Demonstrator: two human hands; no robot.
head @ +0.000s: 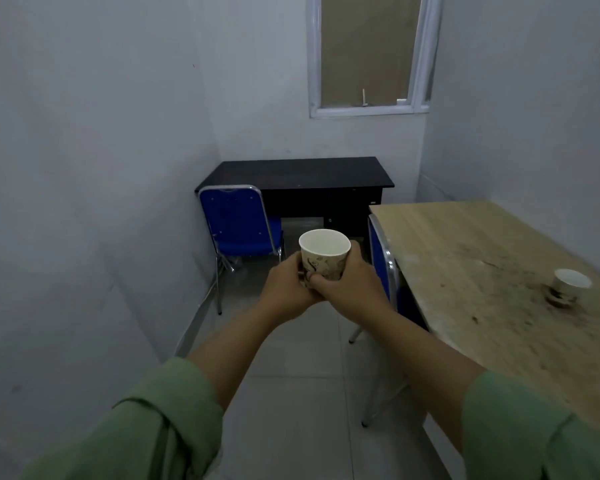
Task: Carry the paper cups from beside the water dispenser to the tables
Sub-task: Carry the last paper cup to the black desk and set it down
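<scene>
A bare grey wall [84, 168] is running along the left of the grip, meeting the tiled floor [291, 393] well below and to the left of the hands. Ahead of the grip and slightly left, a blue chair [238, 226] is standing with its back toward the camera, tucked against the front edge of a black desk [305, 173] that is filling the far corner under a window [369, 53]. A strip of open floor is lying between the wall and the furniture on the right, straight under the forearms.

The left hand [286, 287] and the right hand [349, 284] are both wrapping the lower part of a paper cup [324, 252], fingers pressed against its sides and touching each other below it. The cup is sitting upright in mid-air over the floor, white with a dark scribbled pattern, its rim round and its inside looking pale and empty. Green sleeves [153, 420] are covering both upper forearms.

Just right of the grip, a second blue chair [381, 258] is pushed against the edge of a light wooden table [465, 258], whose stained top is stretching along the right wall. Well to the right of the grip, another paper cup [568, 284] is standing upright on that table; its contents cannot be made out.
</scene>
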